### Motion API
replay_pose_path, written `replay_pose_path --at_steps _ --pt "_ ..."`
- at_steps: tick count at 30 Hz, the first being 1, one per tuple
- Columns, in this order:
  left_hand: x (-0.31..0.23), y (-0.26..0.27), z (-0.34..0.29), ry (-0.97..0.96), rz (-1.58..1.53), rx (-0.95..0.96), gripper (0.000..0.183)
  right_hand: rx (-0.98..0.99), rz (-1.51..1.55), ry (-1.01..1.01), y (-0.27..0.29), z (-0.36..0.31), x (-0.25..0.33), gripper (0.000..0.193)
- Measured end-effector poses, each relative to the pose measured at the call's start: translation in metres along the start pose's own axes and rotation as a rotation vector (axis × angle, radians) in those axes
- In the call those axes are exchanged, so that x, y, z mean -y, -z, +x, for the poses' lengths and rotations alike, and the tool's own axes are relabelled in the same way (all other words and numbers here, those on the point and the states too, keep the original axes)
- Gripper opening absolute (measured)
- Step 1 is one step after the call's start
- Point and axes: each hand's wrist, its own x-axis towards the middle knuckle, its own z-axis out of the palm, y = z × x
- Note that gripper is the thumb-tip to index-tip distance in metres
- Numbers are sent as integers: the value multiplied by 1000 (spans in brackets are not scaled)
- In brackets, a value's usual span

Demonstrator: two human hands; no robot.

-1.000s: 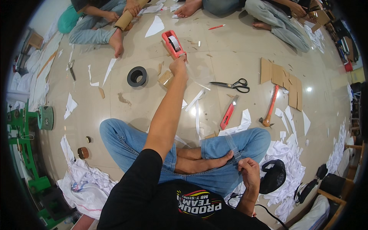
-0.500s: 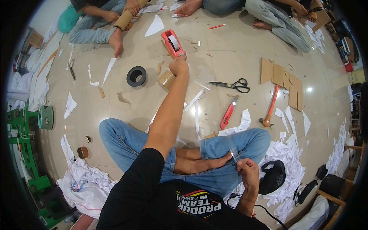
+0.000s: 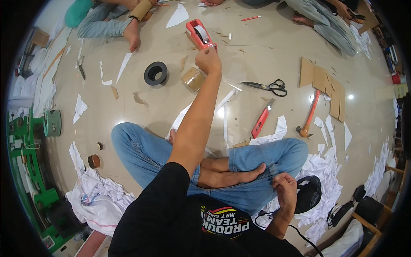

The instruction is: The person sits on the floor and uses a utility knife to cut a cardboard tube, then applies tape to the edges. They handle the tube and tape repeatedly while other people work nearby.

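My left arm (image 3: 195, 115) stretches forward to a red tape dispenser (image 3: 195, 32) on the floor. At its cutter end my left hand (image 3: 208, 61) is closed, its fingertips pinching the tape there. By my right knee my right hand (image 3: 286, 187) pinches a strip of clear tape (image 3: 272, 168), which hangs over my jeans and is hard to see against them. A small brown cardboard piece wrapped in tape (image 3: 193, 79) lies just beside my left wrist. To its left is a black ring-shaped spool (image 3: 155, 73).
Black scissors (image 3: 267, 87), a red cutter knife (image 3: 262, 120), an orange-handled hatchet (image 3: 311, 113) and cardboard strips (image 3: 321, 81) lie to the right. White scraps (image 3: 319, 184) pile beside my right knee. Two other people (image 3: 100, 25) sit opposite. Green machinery (image 3: 28, 158) stands left.
The view has shifted, so floor things appear higher and slightly right. My left hand stays at the dispenser's cutter end. My right hand still holds the tape strip, now slightly farther right.
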Motion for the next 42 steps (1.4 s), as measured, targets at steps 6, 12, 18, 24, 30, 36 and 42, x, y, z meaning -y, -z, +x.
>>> replay_pose_path --at_steps 6,12,18,24,30,36,42 --pt "-14 77 44 13 -234 189 29 -39 -389 39 -3 -1 28 25" --pt "40 117 78 -20 11 182 35 -36 -538 9 -1 17 37 28" --pt "64 104 58 -41 -13 105 31 -101 -555 -11 8 22 48 30" --pt "77 104 37 -77 -103 68 27 -142 -606 7 13 20 54 26" --pt "79 102 34 -60 13 14 31 -121 -604 -38 13 22 64 29" --pt "82 104 41 -30 61 19 34 -95 -614 -39 15 27 61 29" --pt "84 103 41 -44 61 17 33 -83 -627 -59 16 28 65 30"
